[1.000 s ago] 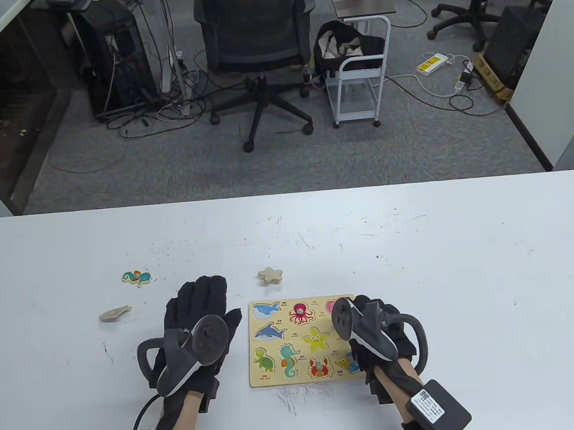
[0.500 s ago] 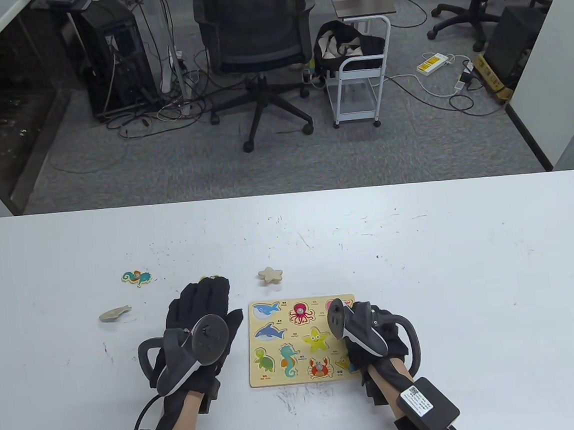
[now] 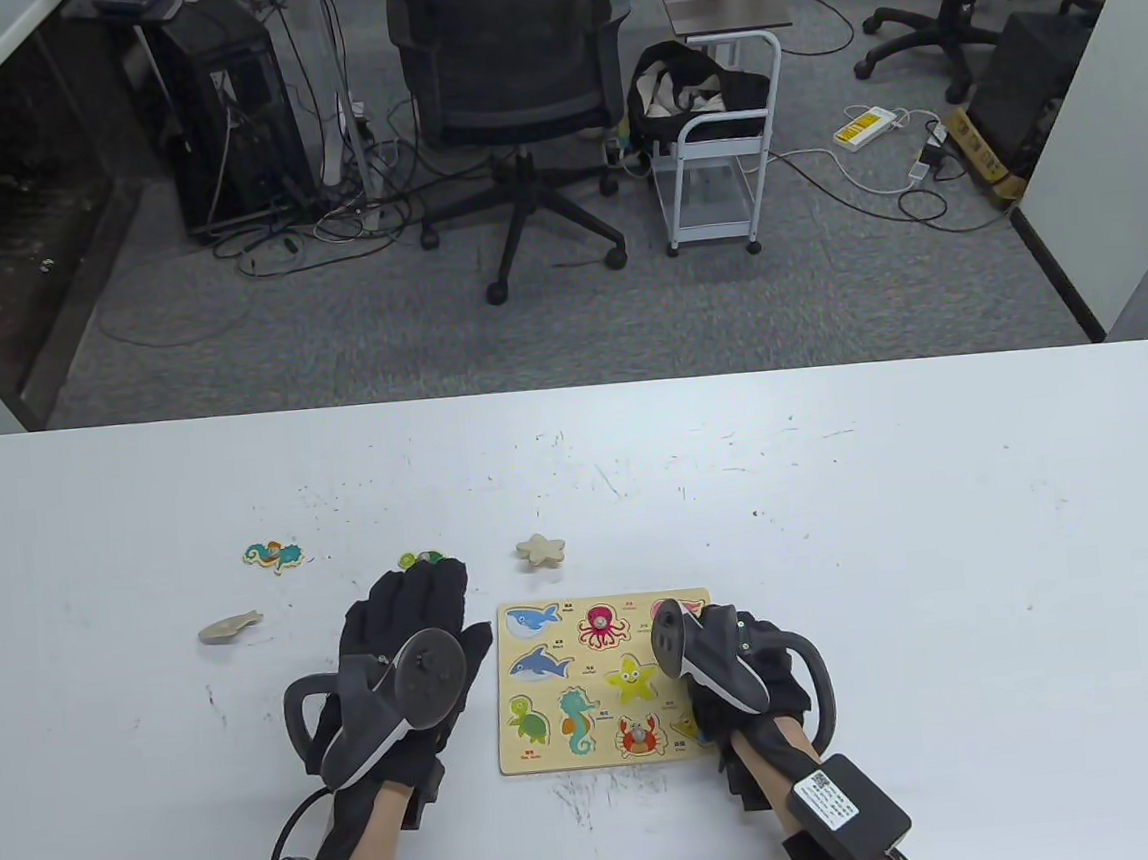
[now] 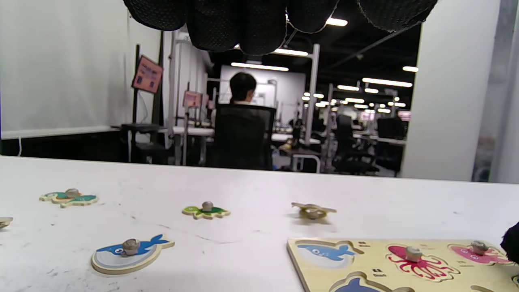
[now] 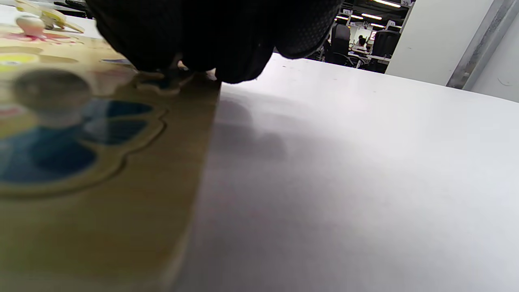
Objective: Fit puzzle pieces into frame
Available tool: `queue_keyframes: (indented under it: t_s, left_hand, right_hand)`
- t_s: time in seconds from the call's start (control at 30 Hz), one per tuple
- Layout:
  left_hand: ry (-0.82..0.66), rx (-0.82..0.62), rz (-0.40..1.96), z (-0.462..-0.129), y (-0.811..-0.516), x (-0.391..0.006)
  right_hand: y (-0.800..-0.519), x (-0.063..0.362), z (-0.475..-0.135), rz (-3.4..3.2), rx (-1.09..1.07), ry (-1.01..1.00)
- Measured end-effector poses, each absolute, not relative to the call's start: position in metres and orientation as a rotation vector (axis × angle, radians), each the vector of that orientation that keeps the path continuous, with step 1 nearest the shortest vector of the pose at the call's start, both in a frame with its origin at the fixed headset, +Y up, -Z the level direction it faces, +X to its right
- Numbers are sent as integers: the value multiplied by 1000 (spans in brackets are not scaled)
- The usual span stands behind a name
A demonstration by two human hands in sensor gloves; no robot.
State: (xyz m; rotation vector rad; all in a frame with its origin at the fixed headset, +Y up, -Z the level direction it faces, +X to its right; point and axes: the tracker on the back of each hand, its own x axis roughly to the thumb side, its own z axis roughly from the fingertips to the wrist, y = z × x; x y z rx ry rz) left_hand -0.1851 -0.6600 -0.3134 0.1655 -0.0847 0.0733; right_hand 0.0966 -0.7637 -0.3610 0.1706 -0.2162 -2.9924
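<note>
while the frame near the table's front edge holds octopus, crab and pink pieces, whale, turtle, seahorse and starfish lie loose. left hand hovers flat, gripping nothing. right hand curls over the frame's right side; its grip cannot be told.

The table view looks down from above the near edge of the desk, facing across it toward the office floor beyond. The left wrist view sits low, just above the desk, looking level across it to the puzzle board at lower right. The right wrist view lies almost on the board, very close and blurred. All three share that board.
</note>
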Motion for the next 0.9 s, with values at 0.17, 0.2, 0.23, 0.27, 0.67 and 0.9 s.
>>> queue_keyframes:
  t_s: [0.17,0.2,0.23,0.27,0.67,0.9]
  left_hand:
    - [-85,161,70,-314,-660,-184]
    - [-85,160,70,-314,-660,-184]
    - [-85,158,69,-314,-660,-184]
    - [-86,157,68,-314,-660,-184]
    - [-94,142,73,-314,-661,-180]
    - [-107,142,77,-313,-661,-175]
  right_hand:
    - [-764,96,-361,-2978,174,-214]
    - [-764,95,-361,-2973,174,-221]
    - [-763,95,-361,-2968,172,-230]
    - [-762,95,-361,-2966,169,-242]
    - [-702,132,-352,-3341,119,-220]
    - [-675,159,-339,-3582,-20,-155]
